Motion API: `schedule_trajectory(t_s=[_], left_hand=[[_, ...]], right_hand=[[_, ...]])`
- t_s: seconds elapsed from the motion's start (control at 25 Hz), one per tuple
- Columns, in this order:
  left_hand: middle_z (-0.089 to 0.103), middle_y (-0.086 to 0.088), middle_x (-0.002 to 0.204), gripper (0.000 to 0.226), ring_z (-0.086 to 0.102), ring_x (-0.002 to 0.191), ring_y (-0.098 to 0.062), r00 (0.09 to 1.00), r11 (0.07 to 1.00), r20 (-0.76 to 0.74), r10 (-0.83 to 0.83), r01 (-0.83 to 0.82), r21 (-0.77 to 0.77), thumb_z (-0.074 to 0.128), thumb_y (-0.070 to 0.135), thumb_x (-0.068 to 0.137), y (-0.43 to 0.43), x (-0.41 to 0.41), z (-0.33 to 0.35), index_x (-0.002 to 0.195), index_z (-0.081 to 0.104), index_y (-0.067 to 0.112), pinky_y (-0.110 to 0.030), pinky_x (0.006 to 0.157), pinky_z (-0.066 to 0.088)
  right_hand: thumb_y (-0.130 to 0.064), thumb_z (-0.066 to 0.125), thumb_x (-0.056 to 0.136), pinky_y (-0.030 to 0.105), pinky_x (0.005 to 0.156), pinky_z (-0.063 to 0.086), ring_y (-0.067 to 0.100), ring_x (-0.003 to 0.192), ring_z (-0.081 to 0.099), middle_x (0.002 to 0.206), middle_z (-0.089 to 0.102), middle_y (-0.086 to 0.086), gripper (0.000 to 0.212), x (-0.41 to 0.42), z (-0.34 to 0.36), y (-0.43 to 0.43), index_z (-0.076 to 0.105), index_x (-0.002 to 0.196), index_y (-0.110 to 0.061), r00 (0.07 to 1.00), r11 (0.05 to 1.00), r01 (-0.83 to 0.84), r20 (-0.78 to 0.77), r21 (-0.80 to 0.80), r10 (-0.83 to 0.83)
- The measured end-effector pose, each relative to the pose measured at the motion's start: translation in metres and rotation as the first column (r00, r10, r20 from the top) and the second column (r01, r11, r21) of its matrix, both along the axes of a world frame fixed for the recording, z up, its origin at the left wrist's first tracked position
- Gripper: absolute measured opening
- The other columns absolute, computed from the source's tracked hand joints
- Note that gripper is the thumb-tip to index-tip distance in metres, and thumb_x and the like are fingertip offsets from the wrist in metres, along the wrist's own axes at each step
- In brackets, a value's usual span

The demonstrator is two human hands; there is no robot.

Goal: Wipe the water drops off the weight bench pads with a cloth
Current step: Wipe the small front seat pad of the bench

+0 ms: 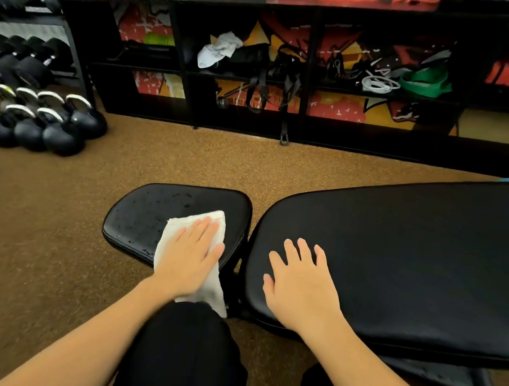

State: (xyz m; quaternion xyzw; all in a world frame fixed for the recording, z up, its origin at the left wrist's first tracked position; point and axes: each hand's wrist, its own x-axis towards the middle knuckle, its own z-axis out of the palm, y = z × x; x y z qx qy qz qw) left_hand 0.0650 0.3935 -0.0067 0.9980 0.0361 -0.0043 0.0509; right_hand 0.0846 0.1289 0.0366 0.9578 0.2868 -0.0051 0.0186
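The black weight bench has a small seat pad on the left and a long back pad on the right. Water drops speckle the seat pad's far and left parts. A white cloth lies across the seat pad's near right part and hangs over its front edge. My left hand presses flat on the cloth with straight fingers. My right hand rests flat, fingers spread, on the left end of the back pad, which looks dry.
Kettlebells and a dumbbell rack stand at the left on the brown floor. A black shelf unit with straps, bands and a white rag runs along the back wall. My black-clad knees are below the bench.
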Motion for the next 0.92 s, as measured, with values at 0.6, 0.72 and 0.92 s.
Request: schedule_trajectory(t_s=[0.6,0.72,0.92], left_hand=[[0.023,0.015,0.169,0.067,0.020,0.160,-0.013,0.986,0.982,0.041,-0.163,0.166,-0.087,0.013,0.059,0.103,0.019,-0.031,-0.006,0.163,0.030,0.035,-0.035,0.125,0.005],[0.012,0.024,0.168,0.071,0.010,0.160,-0.006,0.993,0.988,0.071,-0.099,0.106,-0.111,0.008,0.064,0.098,0.030,-0.008,0.002,0.163,0.025,0.039,-0.035,0.128,0.004],[0.044,0.010,0.162,0.060,0.039,0.151,-0.018,0.955,0.966,0.172,-0.241,0.253,-0.046,0.028,0.051,0.106,0.010,-0.029,-0.003,0.158,0.047,0.026,-0.039,0.118,0.021]], right_hand=[[-0.050,0.029,0.099,0.058,0.123,0.016,0.037,0.152,0.022,0.163,0.033,0.015,0.062,0.002,0.003,0.003,0.039,0.153,-0.022,1.000,1.000,0.017,0.012,-0.006,-0.017],[-0.050,0.030,0.098,0.058,0.122,0.017,0.038,0.151,0.025,0.161,0.036,0.015,0.062,0.004,0.002,0.003,0.042,0.151,-0.021,1.000,1.000,0.014,0.020,-0.009,-0.013],[-0.050,0.028,0.098,0.058,0.121,0.018,0.037,0.151,0.025,0.161,0.035,0.015,0.062,0.002,0.002,0.003,0.042,0.151,-0.021,0.999,1.000,0.015,0.032,-0.019,-0.014]])
